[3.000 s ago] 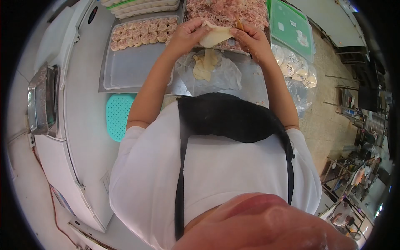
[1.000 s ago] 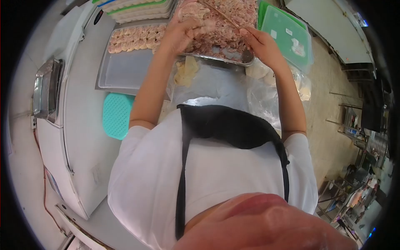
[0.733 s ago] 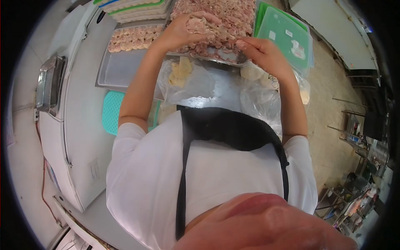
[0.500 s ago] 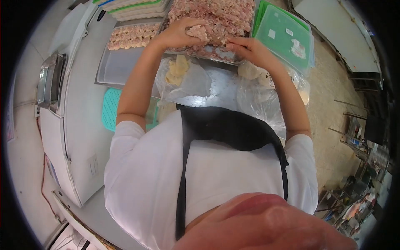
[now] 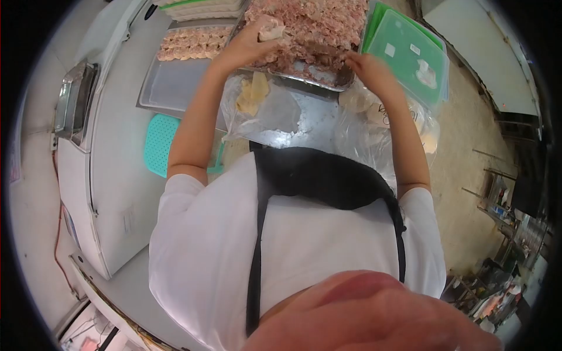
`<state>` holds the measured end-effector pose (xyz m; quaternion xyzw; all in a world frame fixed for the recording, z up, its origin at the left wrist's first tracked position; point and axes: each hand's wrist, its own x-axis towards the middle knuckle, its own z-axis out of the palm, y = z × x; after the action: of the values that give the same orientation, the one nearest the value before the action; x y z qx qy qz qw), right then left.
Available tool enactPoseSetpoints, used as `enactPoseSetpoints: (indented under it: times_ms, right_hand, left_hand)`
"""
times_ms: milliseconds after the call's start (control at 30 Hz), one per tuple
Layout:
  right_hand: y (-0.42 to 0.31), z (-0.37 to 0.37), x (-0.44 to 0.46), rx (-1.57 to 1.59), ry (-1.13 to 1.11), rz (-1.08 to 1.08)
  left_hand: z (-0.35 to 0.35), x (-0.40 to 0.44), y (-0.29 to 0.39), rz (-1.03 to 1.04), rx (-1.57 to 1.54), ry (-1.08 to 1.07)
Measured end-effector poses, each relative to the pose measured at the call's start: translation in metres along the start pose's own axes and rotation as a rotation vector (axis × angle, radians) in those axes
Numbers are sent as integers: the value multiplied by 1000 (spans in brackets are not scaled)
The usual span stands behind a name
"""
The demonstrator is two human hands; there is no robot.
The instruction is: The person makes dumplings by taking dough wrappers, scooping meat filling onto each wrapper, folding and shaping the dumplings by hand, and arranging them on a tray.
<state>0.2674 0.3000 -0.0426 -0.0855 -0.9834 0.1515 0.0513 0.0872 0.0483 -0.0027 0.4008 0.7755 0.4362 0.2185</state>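
My left hand [image 5: 243, 51] is curled around a dumpling [image 5: 271, 30], a pale wrapper with meat filling. It is over the left side of a metal tray [image 5: 319, 85] heaped with minced meat [image 5: 316, 29]. At the tray's right edge is my right hand [image 5: 373, 73], its fingers pressed together close to the meat; whatever they grip is too small to make out. Yellow wrappers [image 5: 252, 96] lie on a plastic bag in front of the meat tray. To the left, filled dumplings [image 5: 193, 44] stand in rows on a flat tray [image 5: 175, 82].
Green plastic lids [image 5: 404, 52] are stacked to the right of the meat. A clear bag [image 5: 363, 128] with pale round items lies under my right forearm. Stacked white containers [image 5: 205, 10] stand at the far left, and a turquoise perforated basket [image 5: 159, 146] is beside my left elbow.
My right hand has moved right, away from my left hand, to the tray's edge. My left hand has shifted slightly up, still around the dumpling, with its wrapper now turned more into view.
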Motion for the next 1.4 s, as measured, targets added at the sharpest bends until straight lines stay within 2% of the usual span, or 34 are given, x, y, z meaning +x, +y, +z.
enactPoseSetpoints:
  times_ms: [33, 100, 167, 200, 300, 333, 433, 467, 533, 567, 633, 667, 767, 900, 967, 1067, 1133, 1200, 1267, 1333, 1400]
  right_hand:
    - [-3, -12, -3, 126, 43, 15]
    - [-15, -35, -13, 376, 126, 35]
    - [-39, -58, -23, 565, 80, -9]
    - [-50, -62, -26, 658, 57, -29]
    - [-82, -42, -23, 510, 70, -189]
    - [-84, -44, -22, 449, 13, -115]
    - [-89, -68, -17, 100, 195, -189]
    - [-101, -66, -18, 85, 222, -189]
    - [-133, -59, -25, 57, 273, -183]
    - [-137, -57, -21, 54, 255, -192]
    - [-144, -60, -9, 48, 217, -218]
    - [-148, -72, -9, 3, 141, -134]
    - [-181, -81, -10, 252, 297, -150]
    - [-228, -37, 10, 152, 181, -159]
    - [-229, -7, 25, 184, 99, -89]
    - [-228, -8, 19, 333, 125, -34]
    - [-220, 2, 13, 478, 147, 78]
    - [-212, 14, 1, 619, 137, 249]
    - [-212, 16, -11, 776, 117, 367]
    - [-215, 16, -27, 952, 90, 438]
    - [-210, 27, -41, 1012, 164, 512]
  left_hand:
    - [-5, -7, 15, 26, 57, 38]
    - [-10, -10, 20, 226, 138, 118]
    - [-12, -6, 18, 578, 190, 188]
    - [-12, -9, 21, 509, 184, 137]
    - [-13, -17, 28, 367, 189, 3]
    - [-15, -18, 26, 360, 208, -28]
    - [-21, -10, -7, 345, 223, 10]
    - [-24, -7, -23, 341, 220, 42]
    - [-40, -16, -7, 356, 184, -32]
    - [-47, -22, -1, 363, 166, -69]
    - [-56, -32, -7, 306, 183, -11]
    - [-64, -37, -10, 278, 193, 22]
    - [-89, -53, -19, 377, -7, -33]
    - [-119, -58, -51, 255, 64, -42]
    - [-132, -61, -66, 314, 15, -58]
    - [-162, -52, -136, 253, -629, -330]
    - [-174, -73, -121, -23, -1185, -169]
    - [-186, -81, -127, -180, -1450, -118]
    - [-197, -74, -159, -205, -1433, -204]
    - [-192, -68, -204, -202, -894, -108]
    - [-184, -73, -218, -155, -342, -1]
